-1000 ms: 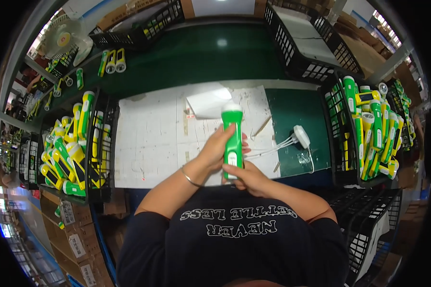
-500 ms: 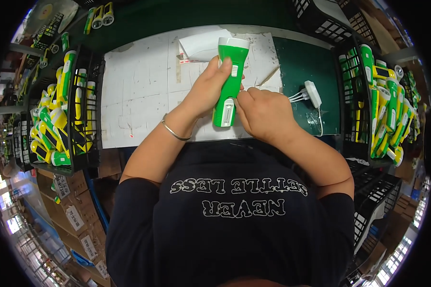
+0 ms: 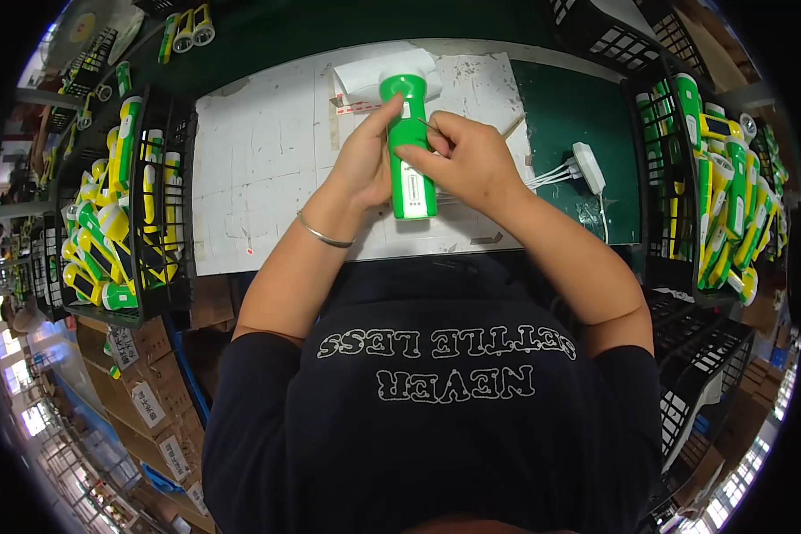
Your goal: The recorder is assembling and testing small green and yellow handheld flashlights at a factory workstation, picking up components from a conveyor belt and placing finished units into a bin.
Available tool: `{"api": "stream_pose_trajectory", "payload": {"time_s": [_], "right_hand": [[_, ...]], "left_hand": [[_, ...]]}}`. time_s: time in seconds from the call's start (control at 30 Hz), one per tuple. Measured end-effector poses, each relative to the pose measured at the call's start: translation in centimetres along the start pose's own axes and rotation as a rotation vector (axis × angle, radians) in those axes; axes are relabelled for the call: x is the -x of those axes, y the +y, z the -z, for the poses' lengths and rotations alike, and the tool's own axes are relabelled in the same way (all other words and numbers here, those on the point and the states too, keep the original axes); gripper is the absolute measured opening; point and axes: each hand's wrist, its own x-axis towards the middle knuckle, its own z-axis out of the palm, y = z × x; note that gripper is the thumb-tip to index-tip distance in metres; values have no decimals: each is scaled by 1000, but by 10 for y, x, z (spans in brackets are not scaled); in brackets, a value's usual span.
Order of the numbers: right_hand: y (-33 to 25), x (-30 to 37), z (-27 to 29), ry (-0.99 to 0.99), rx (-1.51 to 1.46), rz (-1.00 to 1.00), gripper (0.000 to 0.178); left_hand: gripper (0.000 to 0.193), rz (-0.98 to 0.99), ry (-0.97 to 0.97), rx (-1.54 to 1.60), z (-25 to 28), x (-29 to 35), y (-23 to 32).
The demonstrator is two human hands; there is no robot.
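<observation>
A green flashlight with a wide round head and a white label near its tail lies lengthwise between my hands, above the white work surface. My left hand grips its body from the left, thumb up beside the small white switch. On the other side my right hand is closed, its thumb against the flashlight's body. A thin dark stick-like piece pokes out of its curled fingers toward the flashlight; its kind is unclear. The fingers beneath the flashlight are hidden.
Black crates stand on both sides, the left crate and the right crate, filled with green and yellow flashlights. A white sheet lies behind my hands. A white power block with wires sits on the green table at right.
The flashlight has moved slightly left and tilted, with its white front rim now turned out of sight. My right hand has shifted up along the body, its thumb now across it.
</observation>
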Motion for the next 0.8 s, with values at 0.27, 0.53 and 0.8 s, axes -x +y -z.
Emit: {"api": "stream_pose_trajectory", "payload": {"time_s": [0.27,0.53,0.8], "right_hand": [[22,-19,16,5,-489,-154,41],[21,-25,60,-469,-222,-41,57],[22,-16,61,-421,-364,5,63]], "left_hand": [[33,92,239,248,0,3,3],[47,-427,127,-1790,-23,36,9],[41,-184,188,-2150,-19,82,55]]}}
